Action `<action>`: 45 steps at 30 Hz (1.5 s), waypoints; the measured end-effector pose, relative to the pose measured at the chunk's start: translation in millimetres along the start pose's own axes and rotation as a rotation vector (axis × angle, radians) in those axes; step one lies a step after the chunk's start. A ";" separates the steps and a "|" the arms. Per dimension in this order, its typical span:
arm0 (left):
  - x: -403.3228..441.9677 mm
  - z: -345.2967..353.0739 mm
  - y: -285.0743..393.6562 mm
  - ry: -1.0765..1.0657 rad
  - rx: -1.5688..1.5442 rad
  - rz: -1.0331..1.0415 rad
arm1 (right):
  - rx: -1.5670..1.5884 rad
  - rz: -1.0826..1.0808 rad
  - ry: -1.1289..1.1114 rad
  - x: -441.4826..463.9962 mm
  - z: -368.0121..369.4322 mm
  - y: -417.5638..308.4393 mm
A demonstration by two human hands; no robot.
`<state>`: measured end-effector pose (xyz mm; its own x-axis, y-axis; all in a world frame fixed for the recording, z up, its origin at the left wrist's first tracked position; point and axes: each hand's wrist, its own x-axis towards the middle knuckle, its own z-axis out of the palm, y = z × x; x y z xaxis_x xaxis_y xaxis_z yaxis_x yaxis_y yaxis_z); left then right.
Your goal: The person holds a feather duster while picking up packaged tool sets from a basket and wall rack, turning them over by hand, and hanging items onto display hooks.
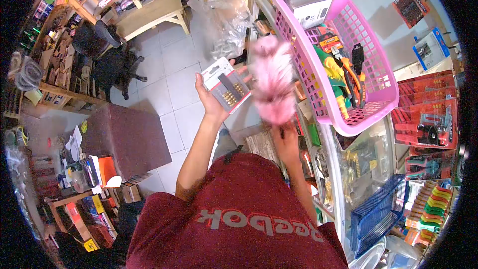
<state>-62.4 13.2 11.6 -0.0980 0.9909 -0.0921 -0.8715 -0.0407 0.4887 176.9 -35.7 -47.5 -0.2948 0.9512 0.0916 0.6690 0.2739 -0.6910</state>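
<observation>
My left hand [211, 103] grips a blister pack [225, 85] by its lower left side, with the pack's front tilted toward me. The pack has a grey and white card with a red edge, and it contains a dark strip and several small brass-coloured pieces. In my right hand [284, 137] is a fluffy pink and white duster [274, 77], smeared by motion. The duster is close to the right side of the pack; whether they touch I cannot tell. Right of the duster, a pink plastic basket [334, 125] contains orange-and-black pliers [351, 72], green-and-yellow items and a packaged item.
The basket rests on a glass display counter [340, 179] along my right. A blue basket [381, 214] and hanging tool packs [425, 124] lie beyond it. At left are a brown box-like cabinet [127, 139], a black office chair [117, 65] and crowded shelves.
</observation>
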 end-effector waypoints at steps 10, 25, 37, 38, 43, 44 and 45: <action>-8.3 1.5 13.5 -0.119 0.096 0.032 | 0.096 0.095 -0.332 14.3 -10.0 -14.3; 2.0 0.5 -3.1 0.225 -0.011 0.207 | 0.281 -0.157 -0.492 59.9 -107.7 -61.4; -41.3 4.0 -28.1 0.234 0.017 -0.202 | 0.578 0.179 -0.396 95.8 -74.6 -42.7; -42.9 1.8 -25.7 0.223 -0.019 -0.200 | 0.591 0.137 -0.350 98.9 -62.4 -24.8; -46.6 12.1 -7.3 0.184 0.032 -0.152 | 0.887 0.390 -0.521 105.0 -72.2 -30.5; -45.7 15.1 -3.2 0.173 0.057 -0.146 | 0.987 0.417 -0.515 102.9 -74.3 -34.7; -43.0 18.2 1.1 0.159 0.083 -0.144 | 1.007 0.417 -0.567 103.2 -70.9 -28.4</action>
<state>-50.4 -27.1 31.9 -0.0560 0.9529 -0.2982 -0.8401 0.1164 0.5298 175.8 64.8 32.4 -0.6076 0.6744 -0.4196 0.0315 -0.5074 -0.8612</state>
